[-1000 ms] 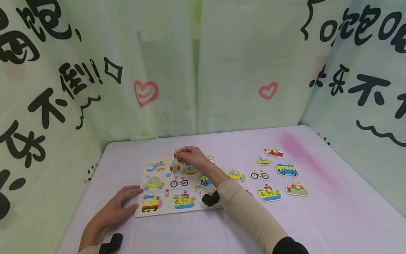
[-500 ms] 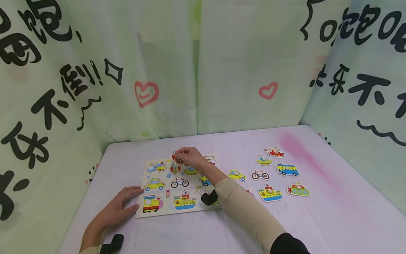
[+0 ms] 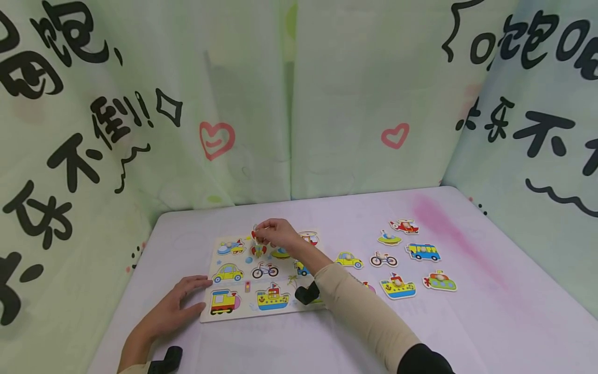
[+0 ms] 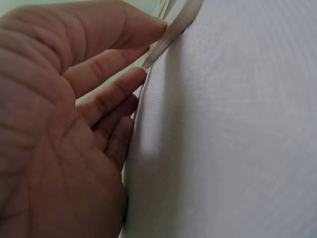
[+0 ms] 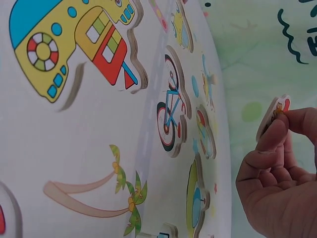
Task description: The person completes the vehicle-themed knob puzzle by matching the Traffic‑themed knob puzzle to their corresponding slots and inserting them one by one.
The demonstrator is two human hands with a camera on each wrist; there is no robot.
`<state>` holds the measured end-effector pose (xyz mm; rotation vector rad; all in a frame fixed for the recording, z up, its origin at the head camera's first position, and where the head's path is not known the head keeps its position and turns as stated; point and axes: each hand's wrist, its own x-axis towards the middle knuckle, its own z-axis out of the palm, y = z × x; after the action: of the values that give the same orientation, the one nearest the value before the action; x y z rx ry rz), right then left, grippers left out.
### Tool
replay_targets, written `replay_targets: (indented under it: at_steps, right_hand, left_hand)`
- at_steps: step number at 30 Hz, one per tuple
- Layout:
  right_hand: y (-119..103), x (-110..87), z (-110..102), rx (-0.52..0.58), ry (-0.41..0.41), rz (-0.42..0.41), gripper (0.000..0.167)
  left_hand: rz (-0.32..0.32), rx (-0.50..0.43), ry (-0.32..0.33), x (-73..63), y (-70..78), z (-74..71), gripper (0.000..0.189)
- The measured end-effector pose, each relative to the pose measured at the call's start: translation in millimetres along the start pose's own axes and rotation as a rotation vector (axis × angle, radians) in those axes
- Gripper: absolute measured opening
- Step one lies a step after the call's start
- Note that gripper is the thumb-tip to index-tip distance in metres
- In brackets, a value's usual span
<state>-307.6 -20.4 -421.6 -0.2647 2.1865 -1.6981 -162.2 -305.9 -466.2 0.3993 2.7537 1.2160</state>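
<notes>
My right hand point(image 3: 280, 234) pinches a small puzzle piece with red on it point(image 5: 267, 119) between thumb and fingers. It is held up above the far side of the white puzzle board point(image 3: 247, 307), near the hot-air balloon picture point(image 3: 258, 250). The piece is seen nearly edge-on, so its full picture is hidden. My left hand point(image 3: 175, 306) rests on the table, thumb and fingertips against the board's left edge point(image 4: 171, 37). On the board are a train point(image 3: 225, 302), a boat point(image 3: 273, 299), a bicycle point(image 5: 171, 111) and other vehicle pictures.
Right of the board lie several loose pieces, among them a yellow car point(image 3: 349, 259), a bicycle point(image 3: 384, 259), a blue bus point(image 3: 423, 252), a boat point(image 3: 397, 287), a submarine point(image 3: 440, 281) and a red helicopter point(image 3: 404, 226). A printed curtain point(image 3: 336, 130) stands behind the table.
My right hand has shifted slightly left and down with the pinched puzzle piece, closer to the balloon picture. The left hand has stayed at the board's edge.
</notes>
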Motion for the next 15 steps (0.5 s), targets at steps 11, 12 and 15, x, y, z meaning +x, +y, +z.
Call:
replay_targets:
  at_steps: [11, 12, 15]
  right_hand:
    - [3.6, 1.4, 1.5, -0.015, -0.001, -0.001, 0.019]
    - [3.8, 1.9, 1.5, -0.017, -0.001, -0.002, 0.019]
    - [4.3, 3.6, 1.6, -0.022, 0.0, -0.004, 0.02]
  left_hand:
    - [0.041, -0.003, 0.009, -0.6, -3.9, 0.9, 0.045]
    - [0.04, -0.001, 0.008, -0.5, -4.0, 0.7, 0.045]
    - [0.031, 0.004, 0.004, -0.1, -4.1, 0.0, 0.045]
